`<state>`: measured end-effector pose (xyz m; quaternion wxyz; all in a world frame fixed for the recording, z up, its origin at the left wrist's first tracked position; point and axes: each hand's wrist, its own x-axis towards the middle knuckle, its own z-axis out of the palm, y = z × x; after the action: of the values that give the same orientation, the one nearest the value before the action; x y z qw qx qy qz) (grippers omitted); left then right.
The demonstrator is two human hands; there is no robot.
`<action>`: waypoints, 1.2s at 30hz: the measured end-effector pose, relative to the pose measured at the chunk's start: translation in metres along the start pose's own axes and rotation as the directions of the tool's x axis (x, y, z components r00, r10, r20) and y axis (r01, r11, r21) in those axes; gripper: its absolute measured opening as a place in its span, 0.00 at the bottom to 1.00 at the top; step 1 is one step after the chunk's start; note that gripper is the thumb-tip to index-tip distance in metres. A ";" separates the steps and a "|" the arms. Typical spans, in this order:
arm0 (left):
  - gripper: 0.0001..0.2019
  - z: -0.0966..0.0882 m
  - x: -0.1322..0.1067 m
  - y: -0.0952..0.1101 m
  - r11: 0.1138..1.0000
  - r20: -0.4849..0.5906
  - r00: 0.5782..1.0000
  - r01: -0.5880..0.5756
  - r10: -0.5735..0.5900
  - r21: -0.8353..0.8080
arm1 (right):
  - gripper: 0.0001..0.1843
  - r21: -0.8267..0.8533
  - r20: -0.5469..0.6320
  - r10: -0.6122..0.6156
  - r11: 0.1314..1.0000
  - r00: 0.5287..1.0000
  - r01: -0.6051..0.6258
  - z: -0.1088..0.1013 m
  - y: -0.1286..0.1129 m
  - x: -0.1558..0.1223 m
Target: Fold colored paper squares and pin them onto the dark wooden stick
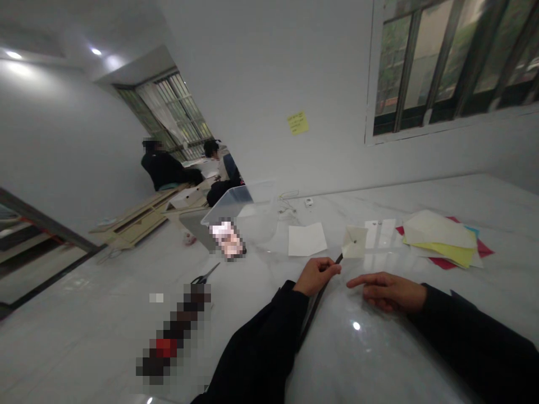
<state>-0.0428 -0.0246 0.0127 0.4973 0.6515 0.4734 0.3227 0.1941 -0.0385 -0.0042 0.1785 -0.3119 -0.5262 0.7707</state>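
My left hand is closed round the upper part of a dark stick, thumb and fingers pinched together. At the stick's top end sits a small cream paper pinwheel, a roughly square shape with a dark dot at its middle. To the right of it, my right hand hovers just apart from the stick, index finger stretched out and the other fingers curled loosely. Nothing shows in that hand. A white sheet of paper lies on the table just beyond my left hand.
Coloured paper sheets are piled at the right. Scissors lie left, near a phone and a clear plastic bin. A cable rests by the wall, below a yellow note. Two people sit in the far background.
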 end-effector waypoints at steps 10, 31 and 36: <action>0.18 0.001 -0.001 -0.001 1.000 0.002 1.000 0.026 -0.026 -0.014 | 0.45 0.045 -0.871 -0.153 0.922 0.467 0.386 -0.029 -0.003 0.004; 0.17 0.000 0.000 0.002 0.999 0.009 1.000 0.006 -0.007 0.039 | 0.49 -0.271 -0.790 -0.361 0.931 0.495 0.247 -0.038 0.007 0.011; 0.16 -0.002 0.002 0.006 0.999 0.003 1.000 0.017 -0.018 0.035 | 0.49 -0.156 -0.876 -0.261 0.949 0.407 0.272 -0.034 0.002 0.014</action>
<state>-0.0420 -0.0225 0.0190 0.4893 0.6565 0.4840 0.3089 0.2065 -0.0071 -0.0189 0.5481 -0.5784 -0.3936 0.4584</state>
